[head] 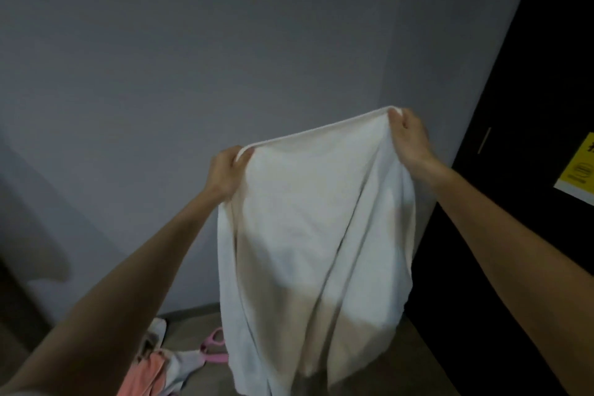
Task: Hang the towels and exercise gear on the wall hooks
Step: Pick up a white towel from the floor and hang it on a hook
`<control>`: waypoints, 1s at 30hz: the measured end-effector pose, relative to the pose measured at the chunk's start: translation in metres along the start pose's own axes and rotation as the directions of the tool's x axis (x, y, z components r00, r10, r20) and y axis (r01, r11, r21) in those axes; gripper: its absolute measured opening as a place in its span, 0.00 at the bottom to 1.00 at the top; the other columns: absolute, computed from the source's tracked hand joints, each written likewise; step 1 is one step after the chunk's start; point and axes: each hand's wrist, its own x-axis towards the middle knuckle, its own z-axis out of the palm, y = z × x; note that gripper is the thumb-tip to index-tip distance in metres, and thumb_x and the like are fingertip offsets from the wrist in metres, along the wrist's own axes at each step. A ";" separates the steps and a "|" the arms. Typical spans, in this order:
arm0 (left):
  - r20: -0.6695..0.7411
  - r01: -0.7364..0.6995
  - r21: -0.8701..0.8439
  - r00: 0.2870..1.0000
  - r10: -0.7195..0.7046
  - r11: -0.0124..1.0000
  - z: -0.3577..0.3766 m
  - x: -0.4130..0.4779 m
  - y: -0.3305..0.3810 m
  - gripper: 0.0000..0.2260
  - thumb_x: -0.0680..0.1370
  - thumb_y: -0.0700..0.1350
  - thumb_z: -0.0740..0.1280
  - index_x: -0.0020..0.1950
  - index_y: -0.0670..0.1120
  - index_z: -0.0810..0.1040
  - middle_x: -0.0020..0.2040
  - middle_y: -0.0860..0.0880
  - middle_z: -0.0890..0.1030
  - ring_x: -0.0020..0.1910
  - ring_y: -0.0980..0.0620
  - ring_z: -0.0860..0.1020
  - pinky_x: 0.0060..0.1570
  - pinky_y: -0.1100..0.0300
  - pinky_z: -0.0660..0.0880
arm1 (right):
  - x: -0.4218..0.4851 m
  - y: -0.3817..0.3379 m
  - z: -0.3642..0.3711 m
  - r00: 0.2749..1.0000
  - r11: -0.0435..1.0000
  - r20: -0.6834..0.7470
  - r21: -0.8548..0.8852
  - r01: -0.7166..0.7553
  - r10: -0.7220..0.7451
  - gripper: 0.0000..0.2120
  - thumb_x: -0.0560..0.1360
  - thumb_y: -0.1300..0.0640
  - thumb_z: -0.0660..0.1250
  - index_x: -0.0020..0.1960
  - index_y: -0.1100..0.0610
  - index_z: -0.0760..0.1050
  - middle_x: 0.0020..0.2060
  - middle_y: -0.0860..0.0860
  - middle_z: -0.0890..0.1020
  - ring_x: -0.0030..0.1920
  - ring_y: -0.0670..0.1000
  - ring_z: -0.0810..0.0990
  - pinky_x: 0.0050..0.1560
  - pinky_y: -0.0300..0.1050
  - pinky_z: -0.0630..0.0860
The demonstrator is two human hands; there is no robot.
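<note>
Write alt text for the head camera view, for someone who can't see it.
A left hand and a right hand grip the top corners of a white towel, spread before a grey wall. Pink cloth lies on the floor at lower left; a dark door bearing a yellow notice stands right.

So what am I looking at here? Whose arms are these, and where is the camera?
There is no robot here. A person wears a camera on the head, so you see their own arms reaching forward. The left hand and right hand each pinch a top corner of a white cloth towel, held spread before a grey wall. Below, on the brown floor, lie a pink cloth and a pink plastic piece. No wall hooks show in this view.
</note>
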 end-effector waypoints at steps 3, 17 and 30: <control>-0.024 -0.037 0.027 0.999 0.038 0.999 -0.006 0.006 0.029 0.11 0.81 0.46 0.60 0.41 0.44 0.75 0.40 0.47 0.76 0.41 0.52 0.72 0.40 0.61 0.62 | -0.011 0.018 0.007 0.987 0.997 0.141 -0.050 -0.065 0.071 0.05 0.80 0.56 0.57 0.51 0.58 0.69 0.43 0.54 0.74 0.45 0.50 0.71 0.39 0.44 0.64; 0.055 -0.400 0.228 0.916 0.399 0.888 -0.029 0.001 0.138 0.12 0.77 0.52 0.61 0.45 0.45 0.77 0.43 0.45 0.81 0.45 0.44 0.79 0.43 0.54 0.71 | -0.046 -0.068 0.043 0.897 0.952 0.327 0.032 0.303 -0.296 0.11 0.81 0.56 0.57 0.45 0.60 0.73 0.39 0.54 0.75 0.42 0.49 0.72 0.37 0.42 0.60; -0.109 -0.006 0.372 0.993 0.050 0.928 -0.131 -0.025 0.022 0.12 0.82 0.46 0.56 0.54 0.39 0.72 0.46 0.39 0.79 0.45 0.41 0.76 0.40 0.55 0.66 | -0.038 -0.180 0.121 0.844 0.885 0.286 0.031 0.465 -0.454 0.13 0.77 0.63 0.55 0.54 0.60 0.77 0.52 0.56 0.82 0.54 0.55 0.79 0.46 0.41 0.67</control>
